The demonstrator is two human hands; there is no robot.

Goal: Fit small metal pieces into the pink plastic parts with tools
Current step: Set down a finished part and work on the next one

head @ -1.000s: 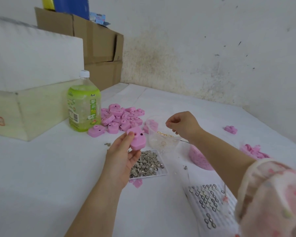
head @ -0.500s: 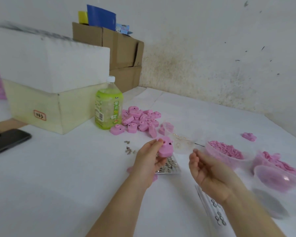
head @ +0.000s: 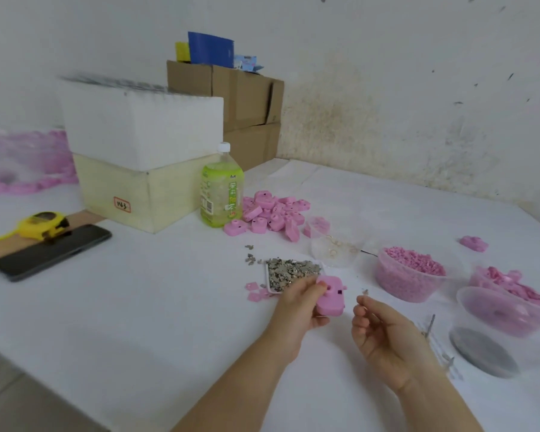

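White worktop, stained wall behind: my right grip has come back from the clear cup, fingers curled, seemingly pinching a tiny metal piece just beside the pink part, which my left grip clasps. Fitting looks next.

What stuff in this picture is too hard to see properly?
All in the head view:
1. Whether the right hand pinches anything at its fingertips: too small and blurred to tell.
2. The near side of the pink part: covered by the left hand gripping it.
3. The pink heap at the far left: smeared by blur.
4. The clear tub on the right: cut off by the picture's edge.
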